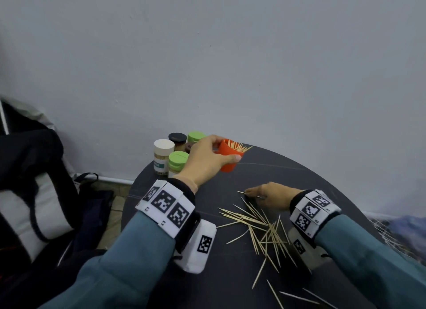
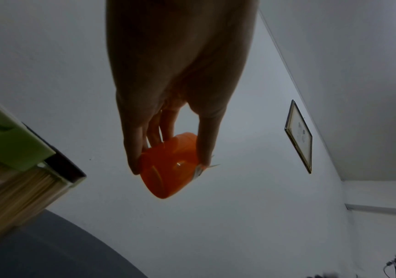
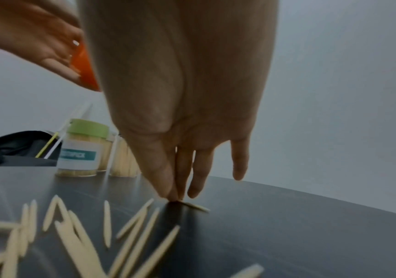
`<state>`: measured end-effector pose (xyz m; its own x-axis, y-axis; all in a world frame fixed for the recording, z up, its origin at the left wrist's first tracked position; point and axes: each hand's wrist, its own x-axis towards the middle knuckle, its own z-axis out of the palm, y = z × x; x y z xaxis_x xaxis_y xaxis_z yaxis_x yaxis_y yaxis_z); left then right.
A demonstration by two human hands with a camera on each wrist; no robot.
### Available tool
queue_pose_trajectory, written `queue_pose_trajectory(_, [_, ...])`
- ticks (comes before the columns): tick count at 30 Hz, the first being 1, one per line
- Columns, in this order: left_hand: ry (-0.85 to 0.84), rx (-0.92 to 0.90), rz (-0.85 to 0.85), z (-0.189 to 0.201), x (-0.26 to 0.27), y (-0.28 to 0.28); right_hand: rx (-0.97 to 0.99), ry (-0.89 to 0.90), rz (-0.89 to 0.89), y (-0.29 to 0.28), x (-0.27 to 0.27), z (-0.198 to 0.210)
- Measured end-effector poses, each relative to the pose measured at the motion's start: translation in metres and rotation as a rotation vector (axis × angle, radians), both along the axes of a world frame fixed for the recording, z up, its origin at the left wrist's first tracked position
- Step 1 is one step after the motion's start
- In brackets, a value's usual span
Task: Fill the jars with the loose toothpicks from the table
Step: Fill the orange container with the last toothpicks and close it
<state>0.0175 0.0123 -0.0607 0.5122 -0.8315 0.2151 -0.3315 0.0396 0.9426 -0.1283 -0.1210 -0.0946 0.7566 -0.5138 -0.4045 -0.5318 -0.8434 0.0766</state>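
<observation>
We find the left hand (image 1: 205, 156) gripping an orange jar (image 1: 229, 155) between thumb and fingers, held tilted above the table (image 1: 288, 170) near its far edge, toothpick tips showing at its open mouth. The right hand (image 1: 267, 194) pinches 1 toothpick (image 3: 196, 206) against the table top with thumb and fingertips (image 3: 168, 190); part of that stick is hidden beneath them. Loose toothpicks (image 1: 260, 228) lie scattered toward the near edge, some cut off by the frame. 4 capped jars (image 1: 171, 155) stand clustered at the far left edge, partly hidden behind the left hand; whether a fifth sits among them we cannot tell.
</observation>
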Motion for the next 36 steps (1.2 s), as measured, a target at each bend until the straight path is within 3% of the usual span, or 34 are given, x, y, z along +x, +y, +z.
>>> queue_pose_trajectory(7, [-0.033, 0.033, -0.025, -0.002, -0.012, -0.006, 0.007, -0.055, -0.091, 0.006, -0.034, -0.002])
queue_pose_trajectory(15, [-0.05, 0.06, -0.039, -0.004, -0.018, -0.007, 0.036, -0.157, -0.07, 0.046, -0.017, -0.004])
queue_pose_trajectory(22, [-0.054, 0.06, -0.03, -0.004, -0.016, -0.005, 0.067, -0.15, -0.156, 0.05, 0.007, -0.014])
queue_pose_trajectory(28, [-0.055, 0.055, -0.038, -0.004, -0.018, -0.005, 0.052, -0.287, -0.181, 0.049, 0.016, -0.018])
queue_pose_trajectory(36, [-0.064, 0.063, -0.046, -0.003, -0.019, -0.005, 0.008, -0.181, -0.158, 0.047, 0.009, -0.017])
